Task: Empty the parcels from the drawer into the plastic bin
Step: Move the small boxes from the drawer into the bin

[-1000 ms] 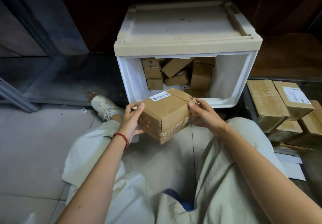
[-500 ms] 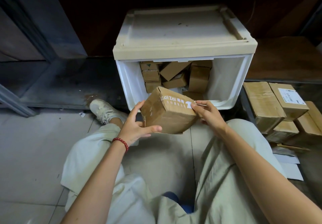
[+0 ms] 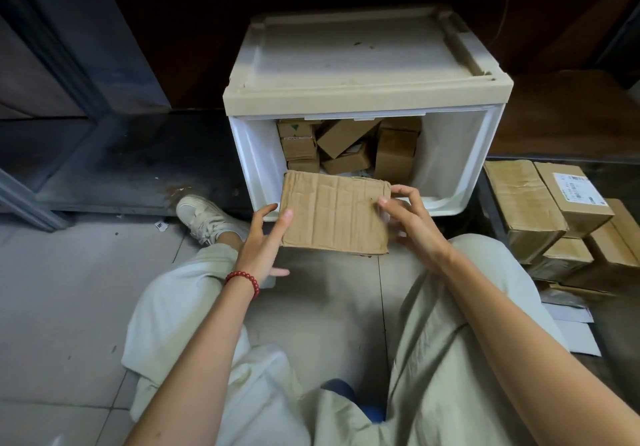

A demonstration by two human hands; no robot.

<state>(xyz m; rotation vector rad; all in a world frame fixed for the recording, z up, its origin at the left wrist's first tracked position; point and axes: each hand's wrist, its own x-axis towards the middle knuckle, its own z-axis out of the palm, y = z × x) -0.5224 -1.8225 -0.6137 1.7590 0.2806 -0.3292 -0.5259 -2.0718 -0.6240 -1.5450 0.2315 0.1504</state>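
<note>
A person sits on the floor (image 3: 52, 289) and holds one brown parcel (image 3: 334, 215) up with both hands, just in front of the open white drawer (image 3: 256, 175). The left hand (image 3: 263, 241) grips the left edge, with the thumb (image 3: 284, 217) lying on the top face and the other fingers going under it. The right hand (image 3: 412, 223) grips the right edge, with its curled fingers (image 3: 405, 191) pinching the corner. I think two hands are used because the parcel is wide and a bit floppy, and a hand on each side keeps it flat and stops it from slipping. It is held low and close to the knees, which looks like an easy spot for carrying it off to a bin. No other bin shows in this view, so I cannot tell where it will go. The parcel is plain brown card, flat on top, with many little creases and bent lines running across it. Its front edge looks worn and a bit torn, and no label shows on this side. It looks light and soft, so a hard squeeze could dent it. Inside the drawer, under its tan lid (image 3: 363, 57), more small parcels (image 3: 346, 147) lie in a jumble at the back, so the job looks far from done. Bigger boxes (image 3: 547, 210) sit stacked on the floor to the right, well apart from the hands. A pale shoe (image 3: 204, 217) rests just left of the drawer, and a red bracelet (image 3: 244, 281) is on the left wrist.
</note>
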